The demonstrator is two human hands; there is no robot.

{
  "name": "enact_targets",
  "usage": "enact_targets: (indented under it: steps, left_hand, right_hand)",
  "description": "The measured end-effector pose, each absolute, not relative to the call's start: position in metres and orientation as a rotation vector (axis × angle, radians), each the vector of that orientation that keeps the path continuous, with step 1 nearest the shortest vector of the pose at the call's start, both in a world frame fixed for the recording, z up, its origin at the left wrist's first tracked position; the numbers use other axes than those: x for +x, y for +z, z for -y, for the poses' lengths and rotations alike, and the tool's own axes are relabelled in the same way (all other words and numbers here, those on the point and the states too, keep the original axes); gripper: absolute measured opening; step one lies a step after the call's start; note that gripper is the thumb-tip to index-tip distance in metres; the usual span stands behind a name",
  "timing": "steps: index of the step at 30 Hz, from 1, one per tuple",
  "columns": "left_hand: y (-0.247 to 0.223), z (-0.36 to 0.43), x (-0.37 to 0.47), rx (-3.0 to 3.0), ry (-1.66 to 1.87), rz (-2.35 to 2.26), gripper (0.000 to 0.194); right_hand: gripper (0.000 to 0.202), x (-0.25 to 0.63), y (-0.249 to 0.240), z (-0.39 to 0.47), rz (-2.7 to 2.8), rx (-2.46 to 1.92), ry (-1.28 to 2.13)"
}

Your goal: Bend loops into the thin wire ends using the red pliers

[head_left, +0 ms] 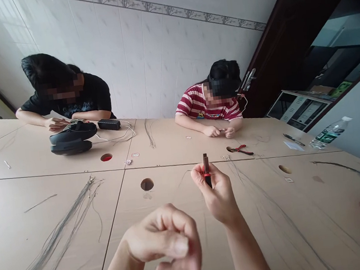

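Plainly, a broad pale-beige table (170,193) underlies everything, pierced by a dark round hole (147,184). Left of that hole lies a long bundle of thin grey strands (68,222) with small shiny ends, seemingly wire: probably light, springy and prone to tangling, so best lifted near those ends, a few at a time. The left hand (172,245), blurred, is nearer the camera than the hole, its fingers loosely curled towards the thumb; whether it pinches a strand cannot be made out. The right hand (220,193), right of the hole, is closed around a small dark-metal tool with red-and-black grips (206,164), apparently pliers, its blunt nose pointing away. It should feel stiff and compact, a little heavy for its size; the grips promise a sure hold, the bare nose a slippery one. Between that hand and the hole shows one fine loose strand (182,177), likely easiest to bend.
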State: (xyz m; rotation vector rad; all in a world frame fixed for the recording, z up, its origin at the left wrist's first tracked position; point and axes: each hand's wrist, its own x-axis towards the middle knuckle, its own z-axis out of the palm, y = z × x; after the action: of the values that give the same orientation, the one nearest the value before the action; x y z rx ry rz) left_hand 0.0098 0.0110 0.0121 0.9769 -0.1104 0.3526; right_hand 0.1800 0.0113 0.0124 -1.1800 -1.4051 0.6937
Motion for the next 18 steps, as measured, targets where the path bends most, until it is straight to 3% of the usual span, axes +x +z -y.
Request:
enact_targets:
  steps: [4, 7, 11, 18]
  left_hand:
    - [0.026, -0.004, 0.0, 0.872, 0.646, 0.517, 0.051]
    - [0.036, -0.009, -0.016, 0.679, 0.944, 0.553, 0.047]
    - [0.047, -0.021, -0.03, 0.413, 1.324, 0.328, 0.032]
    - [0.051, -0.045, -0.029, 0.172, 1.841, -0.116, 0.046]
  right_hand:
    - [0.024, 0.183, 0.012, -0.013, 1.333, -1.183, 0.717]
    - [0.024, 0.184, 0.01, -0.014, 1.303, -1.179, 0.717]
    - [0.024, 0.183, 0.007, -0.014, 1.314, -1.177, 0.717]
    - [0.021, 0.181, 0.005, -0.013, 1.377, -1.117, 0.701]
